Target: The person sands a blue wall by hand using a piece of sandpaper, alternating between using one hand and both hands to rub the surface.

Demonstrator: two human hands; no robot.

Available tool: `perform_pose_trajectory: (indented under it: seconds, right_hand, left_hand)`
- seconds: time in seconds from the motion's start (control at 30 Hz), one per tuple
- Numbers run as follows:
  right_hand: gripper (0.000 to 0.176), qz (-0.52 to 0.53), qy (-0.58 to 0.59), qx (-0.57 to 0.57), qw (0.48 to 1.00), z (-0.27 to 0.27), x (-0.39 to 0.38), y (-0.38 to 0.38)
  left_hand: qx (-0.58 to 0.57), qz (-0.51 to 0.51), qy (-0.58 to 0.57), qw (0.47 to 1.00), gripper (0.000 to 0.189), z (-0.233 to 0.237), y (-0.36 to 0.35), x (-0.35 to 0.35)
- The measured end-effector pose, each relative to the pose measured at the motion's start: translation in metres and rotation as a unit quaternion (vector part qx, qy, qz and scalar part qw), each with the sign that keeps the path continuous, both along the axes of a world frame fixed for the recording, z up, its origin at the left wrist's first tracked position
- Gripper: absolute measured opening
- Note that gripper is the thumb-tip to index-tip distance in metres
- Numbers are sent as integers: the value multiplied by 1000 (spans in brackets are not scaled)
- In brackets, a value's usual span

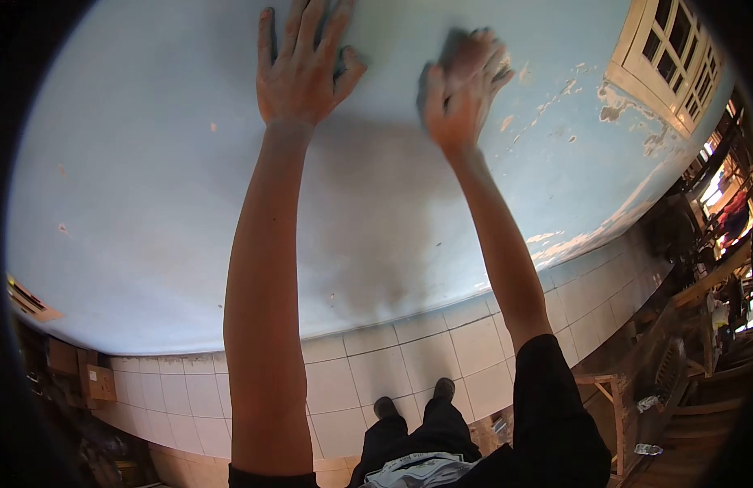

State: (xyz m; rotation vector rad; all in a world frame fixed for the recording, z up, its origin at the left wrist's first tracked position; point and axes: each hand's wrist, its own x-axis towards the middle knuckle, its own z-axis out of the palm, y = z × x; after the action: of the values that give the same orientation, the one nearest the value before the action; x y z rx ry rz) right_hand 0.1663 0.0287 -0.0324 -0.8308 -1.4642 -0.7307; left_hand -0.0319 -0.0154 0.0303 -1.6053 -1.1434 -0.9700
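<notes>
My left hand (301, 77) lies flat against the pale blue wall (148, 179), its fingers spread and nothing in it. To its right, my right hand (466, 102) is blurred by motion, up against the same wall. A reddish-brown flat piece (467, 61) shows at its fingers; it may be sandpaper, but the blur hides its exact kind. Around the right hand the paint is flaked in pale patches (506, 122), and larger peeled spots (616, 106) lie further right, by the window frame.
A cream window frame (637, 61) with panes stands at upper right. White floor tiles (331, 386) run along the wall's foot, under my shoes (444, 389). Wooden furniture (616, 407) crowds the right side. Cardboard boxes (97, 382) sit at lower left.
</notes>
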Motion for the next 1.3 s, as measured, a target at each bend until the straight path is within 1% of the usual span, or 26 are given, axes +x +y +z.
perform_pose_trajectory:
  seconds: [0.03,0.13,0.17,0.23,0.27,0.3,0.33,0.37,0.4,0.47,0.5,0.53,0.6,0.63,0.73,0.83,0.97,1.07,1.13,1.23,1.27,1.3]
  right_hand:
    - [75,-17,48,29,998,12,1,2]
    - [76,0,51,31,998,8,-4,4]
    - [76,-1,51,32,998,-3,-8,1]
    - [80,65,-29,-37,997,-37,-15,-13]
    - [80,63,-30,-36,997,-40,-12,-15]
    - [81,39,-57,-56,996,-41,-9,-15]
    - [82,16,-84,-75,994,-40,-5,-14]
    - [77,22,-57,-40,997,-28,-2,-9]
    - [77,23,-55,-40,997,-15,-1,-4]
    - [75,-16,45,8,999,5,0,2]
    - [76,8,61,31,998,7,-6,-2]
    - [76,8,60,30,998,1,-11,-5]
    - [78,27,-7,-2,1000,-20,-19,-13]
    - [78,43,-13,-63,997,-32,-22,-21]
    - [75,38,-40,-70,996,-29,-12,-18]
    - [76,18,-14,-38,999,-4,-6,-13]
    - [77,31,-7,-15,999,-14,-11,-11]
    - [79,15,-36,-32,999,-18,-5,-14]
    - [78,-8,-74,-35,997,-8,1,-13]
    - [79,-21,-46,-8,999,20,1,-11]
    - [79,-22,-46,-6,999,21,-1,-10]
    - [78,-14,-35,-4,999,20,-4,-10]
  left_hand:
    - [-4,9,0,1000,86,0,0,0]
    - [-11,2,-5,1000,86,1,-1,1]
    - [-11,1,-5,1000,86,2,-2,1]
    - [-10,0,-4,1000,85,2,-4,1]
    - [-9,-2,-6,1000,85,2,-5,2]
    - [-7,-4,-8,1000,85,2,-5,2]
    - [-5,-5,-10,1000,85,2,-4,2]
    - [-4,-3,-9,1000,85,2,-3,1]
    - [5,-4,-6,1000,85,2,-2,1]
    - [11,-4,-4,1000,85,1,-1,1]
    - [15,-6,-1,1000,85,1,0,1]
    - [19,-9,1,1000,84,1,0,0]
    - [8,-11,-3,1000,84,2,-3,0]
    - [-3,-15,-7,1000,85,2,-4,0]
    - [-4,-14,-8,1000,85,3,-5,1]
    - [10,-30,-9,999,85,1,-2,0]
    - [8,-21,-5,1000,84,3,-2,0]
    - [2,-20,-4,1000,83,2,-3,0]
    - [-11,-5,-2,1000,83,1,-1,0]
    - [-10,-4,-1,1000,86,1,-3,0]
    - [-9,-4,0,1000,86,-1,2,0]
    - [33,-3,-5,999,76,-3,8,-2]
